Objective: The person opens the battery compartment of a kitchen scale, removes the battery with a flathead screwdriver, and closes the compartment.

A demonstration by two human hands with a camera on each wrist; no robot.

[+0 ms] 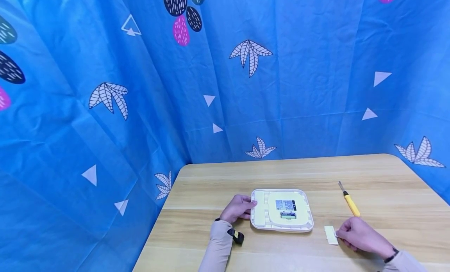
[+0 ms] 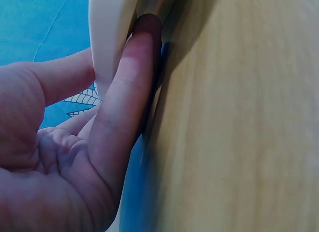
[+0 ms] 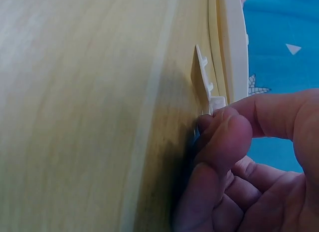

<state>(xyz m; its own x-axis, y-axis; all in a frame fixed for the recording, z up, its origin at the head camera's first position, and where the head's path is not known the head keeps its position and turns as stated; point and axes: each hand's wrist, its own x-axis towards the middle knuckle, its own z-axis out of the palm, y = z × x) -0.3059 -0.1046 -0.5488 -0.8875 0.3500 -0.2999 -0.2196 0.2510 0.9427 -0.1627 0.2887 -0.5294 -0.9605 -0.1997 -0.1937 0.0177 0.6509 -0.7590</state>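
Note:
A white, flat device (image 1: 261,221) with rounded corners lies underside up on the table. Its label and an uncovered battery compartment (image 1: 288,215) show, with batteries inside. My left hand (image 1: 239,208) grips the device's left edge, thumb on top. In the left wrist view, a finger (image 2: 124,87) reaches beneath the device's rim (image 2: 107,37). Off to the right, my right hand (image 1: 358,233) pinches a small white battery cover (image 1: 330,235) at its edge. The right wrist view shows this cover (image 3: 202,75) tilted close over the wood, small tabs along one side.
A screwdriver (image 1: 351,205) with a yellow handle lies beyond my right hand, its tip pointing away. The wooden table (image 1: 218,178) has a blue patterned curtain (image 1: 299,88) behind it and along its left side. A black strap (image 1: 236,236) is around my left wrist.

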